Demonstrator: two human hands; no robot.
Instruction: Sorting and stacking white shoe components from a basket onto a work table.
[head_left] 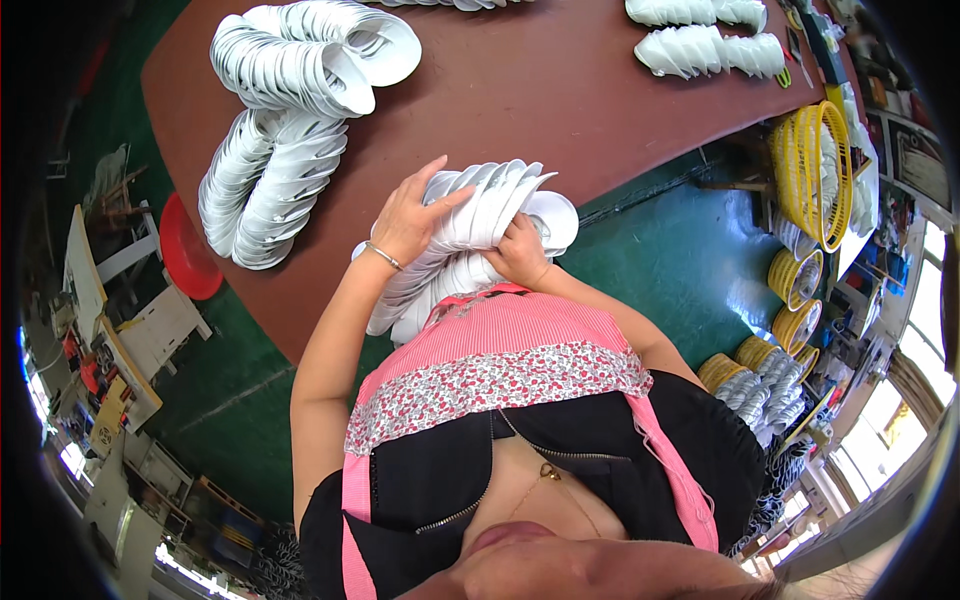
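A long nested stack of white, curved, thin pieces [480,207] lies at the table's near edge against my apron. I cannot make out exactly what kind of pieces they are. My left hand [412,218], with a bracelet at the wrist, rests on the stack's left upper side, thumb and fingers spread. At its right end, my right hand [522,252] has its fingers curled in among the edges of the pieces, gripping there; the fingertips are partly hidden. Beside that hand, a rounded white end piece [553,222] sticks out. The stack's lower part runs behind the apron.
More nested white stacks [270,185] lie on the brown table [480,95] at the left, with smaller ones [700,50] far right. Yellow baskets [800,180] stand to the right. A red round basin [188,250] is left of the table, above the green floor [670,250].
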